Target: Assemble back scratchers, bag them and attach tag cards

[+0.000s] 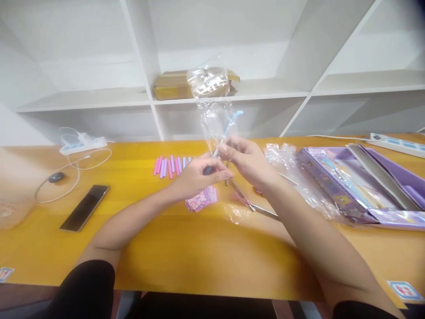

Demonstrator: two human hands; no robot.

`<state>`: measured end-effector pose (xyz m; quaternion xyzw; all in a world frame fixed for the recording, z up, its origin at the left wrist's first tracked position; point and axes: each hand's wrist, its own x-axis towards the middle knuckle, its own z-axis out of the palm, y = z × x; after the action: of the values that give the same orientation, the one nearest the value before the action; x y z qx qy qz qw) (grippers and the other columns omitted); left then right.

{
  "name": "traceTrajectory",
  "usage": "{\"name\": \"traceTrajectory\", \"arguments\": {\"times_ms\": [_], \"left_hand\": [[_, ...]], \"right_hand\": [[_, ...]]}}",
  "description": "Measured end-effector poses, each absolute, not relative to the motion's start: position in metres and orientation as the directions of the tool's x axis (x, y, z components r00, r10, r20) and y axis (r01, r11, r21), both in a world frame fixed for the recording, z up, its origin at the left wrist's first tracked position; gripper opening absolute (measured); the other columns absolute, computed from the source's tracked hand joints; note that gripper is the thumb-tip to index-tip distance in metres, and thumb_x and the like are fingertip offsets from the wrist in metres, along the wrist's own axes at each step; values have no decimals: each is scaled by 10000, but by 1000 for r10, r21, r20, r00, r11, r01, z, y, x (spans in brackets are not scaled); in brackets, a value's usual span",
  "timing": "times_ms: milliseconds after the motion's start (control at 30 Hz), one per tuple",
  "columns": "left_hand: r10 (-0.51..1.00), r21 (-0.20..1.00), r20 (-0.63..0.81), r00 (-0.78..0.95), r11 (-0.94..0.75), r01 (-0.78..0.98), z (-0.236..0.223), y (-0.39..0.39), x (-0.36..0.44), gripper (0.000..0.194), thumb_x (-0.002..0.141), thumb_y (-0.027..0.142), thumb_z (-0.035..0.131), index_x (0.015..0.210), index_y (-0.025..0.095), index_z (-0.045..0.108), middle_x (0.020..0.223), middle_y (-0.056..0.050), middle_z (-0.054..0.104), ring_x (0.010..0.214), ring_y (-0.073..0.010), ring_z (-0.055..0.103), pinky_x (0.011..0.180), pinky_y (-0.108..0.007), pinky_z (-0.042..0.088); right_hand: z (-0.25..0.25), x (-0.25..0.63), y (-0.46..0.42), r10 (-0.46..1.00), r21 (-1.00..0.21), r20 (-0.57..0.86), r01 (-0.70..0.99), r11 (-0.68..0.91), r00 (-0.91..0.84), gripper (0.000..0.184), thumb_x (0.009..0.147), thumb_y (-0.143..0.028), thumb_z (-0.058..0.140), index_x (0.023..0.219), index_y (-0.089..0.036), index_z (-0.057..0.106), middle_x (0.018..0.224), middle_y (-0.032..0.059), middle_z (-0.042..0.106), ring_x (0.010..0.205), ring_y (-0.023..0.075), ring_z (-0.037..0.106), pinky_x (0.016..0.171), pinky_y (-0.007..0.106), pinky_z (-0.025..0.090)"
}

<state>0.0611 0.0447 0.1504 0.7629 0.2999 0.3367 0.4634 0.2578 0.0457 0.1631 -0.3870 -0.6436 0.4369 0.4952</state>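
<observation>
A crinkled clear plastic bag stands up above my two hands, which are close together over the table. Along it runs a slim light-blue stick with a bent tip; I cannot tell if it is inside the bag or behind it. My left hand is closed around the stick's darker blue lower end. The fingers of my right hand pinch the gathered bottom of the bag. Below them lie pink printed cards and scissors, partly hidden by my right arm.
Several pink, purple and blue sticks lie in a row. Flat plastic bags and an open purple box are at right. A phone, cable and power strip are at left. Behind, a cardboard box sits on a shelf.
</observation>
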Motion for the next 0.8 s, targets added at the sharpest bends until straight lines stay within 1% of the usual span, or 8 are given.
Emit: {"name": "traceTrajectory", "arguments": {"times_ms": [133, 267, 367, 433, 500, 567, 667, 800], "left_hand": [[774, 887, 286, 565, -436, 149, 151, 46, 60, 316, 969, 527, 794, 886, 223, 809, 925, -29, 651, 847, -154, 563, 831, -335, 482], [819, 906, 317, 478, -410, 102, 156, 54, 55, 363, 955, 537, 812, 830, 204, 742, 1067, -77, 714, 988, -184, 672, 909, -345, 572], [855, 945, 296, 425, -327, -1, 161, 65, 46, 401, 935, 579, 832, 916, 197, 711, 969, -73, 752, 867, -174, 721, 776, -318, 621], [881, 941, 335, 335, -330, -72, 166, 74, 38, 461, 896, 611, 866, 963, 197, 676, 926, -62, 756, 784, -166, 735, 696, -303, 631], [888, 915, 403, 222, -390, -100, 170, 81, 30, 491, 874, 614, 888, 961, 209, 625, 956, -64, 769, 780, -168, 752, 663, -294, 642], [880, 887, 460, 115, -451, -101, 175, 85, 23, 483, 891, 591, 882, 975, 232, 568, 1003, -59, 780, 814, -170, 764, 652, -284, 646], [872, 867, 489, 6, -485, -112, 182, 84, 15, 443, 962, 567, 814, 1095, 272, 511, 1029, -31, 787, 854, -177, 784, 658, -286, 647], [863, 854, 504, -34, -503, -131, 188, 74, 12, 391, 1058, 543, 694, 1264, 313, 454, 1021, -6, 792, 867, -183, 813, 685, -293, 658]], "right_hand": [[157, 254, 48, 930, -938, 334, 46, 344, -150, 452, 968, -655, 765, 941, -218, 656, 895, 27, 666, 869, 156, 646, 871, 322, 581], [154, 263, 62, 918, -914, 394, -88, 397, 48, 331, 995, -567, 709, 994, -247, 625, 1032, 54, 641, 943, 165, 639, 859, 332, 610], [161, 278, 70, 876, -875, 435, -134, 466, 209, 301, 988, -540, 682, 1006, -270, 550, 1012, 57, 604, 907, 174, 613, 724, 320, 585], [169, 287, 68, 873, -873, 422, -150, 464, 242, 327, 974, -552, 696, 993, -274, 526, 872, 25, 523, 702, 143, 494, 545, 278, 445], [177, 293, 58, 892, -889, 417, -128, 441, 177, 361, 978, -588, 722, 988, -272, 548, 775, -9, 429, 574, 105, 315, 466, 258, 261], [183, 295, 43, 908, -906, 418, -66, 418, 26, 391, 997, -639, 727, 1006, -272, 591, 725, -25, 380, 538, 91, 241, 458, 263, 173], [189, 290, 19, 892, -900, 389, 110, 421, -231, 429, 1055, -694, 638, 1040, -266, 656, 677, -22, 387, 535, 104, 314, 467, 277, 227], [190, 276, 1, 807, -732, 330, 408, 546, -489, 507, 1140, -652, 473, 956, -242, 707, 741, 24, 578, 672, 142, 537, 618, 307, 419]]}}
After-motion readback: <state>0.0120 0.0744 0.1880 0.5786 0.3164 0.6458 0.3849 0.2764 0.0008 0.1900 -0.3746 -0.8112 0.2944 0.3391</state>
